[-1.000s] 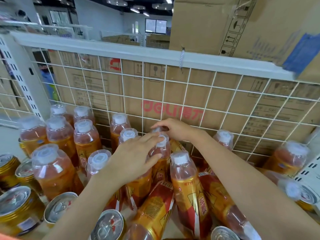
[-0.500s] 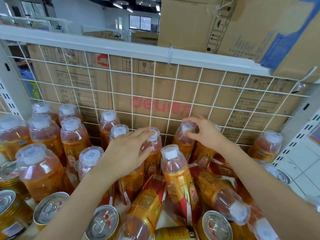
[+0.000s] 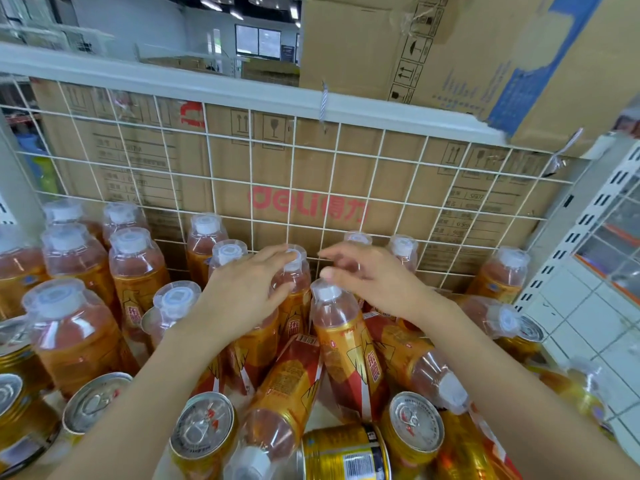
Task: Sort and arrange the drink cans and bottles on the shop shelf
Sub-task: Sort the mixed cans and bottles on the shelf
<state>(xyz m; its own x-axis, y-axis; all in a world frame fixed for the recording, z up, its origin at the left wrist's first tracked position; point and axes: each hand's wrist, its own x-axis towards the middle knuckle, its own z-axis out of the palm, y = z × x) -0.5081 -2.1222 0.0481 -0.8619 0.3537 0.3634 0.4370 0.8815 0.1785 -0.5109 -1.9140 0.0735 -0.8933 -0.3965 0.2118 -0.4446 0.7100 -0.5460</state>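
"Two hands are out over the drinks. Which bottle is in hand?"

"The upright bottle point(image 3: 298, 275) under the left hand point(image 3: 242, 299). The fingers are pressed together and laid flat across its cap and shoulder, with the thumb against its side. I see no pinch. The right hand point(image 3: 374, 282) hovers just right of it, fingers loosely spread and blurred. Its thumb is directly above the cap of a leaning bottle point(image 3: 343, 344). Whether it touches the cap, I cannot tell."

"Procedure?"

"My reading:
1. Steady the upright one with the left palm.
2. Take the leaning one at the neck.
3. Stand it vertical and seat it beside its neighbour.
Lift before shifting, because dragging would likely tip the others."

"Obstructions?"

"Below both wrists is a bottle lying on its side point(image 3: 287, 382), just beside the leaning one. It probably wants clearing first. Nearer the forearms are gold cans, one upright can point(image 3: 204, 422) and one toppled can point(image 3: 346, 452). Left of the left hand is a standing row point(image 3: 136, 268), already orderly. Beyond the fingertips is the wire grid point(image 3: 334, 153) with a cardboard box point(image 3: 301, 161) behind it. That is a hard stop at the back."
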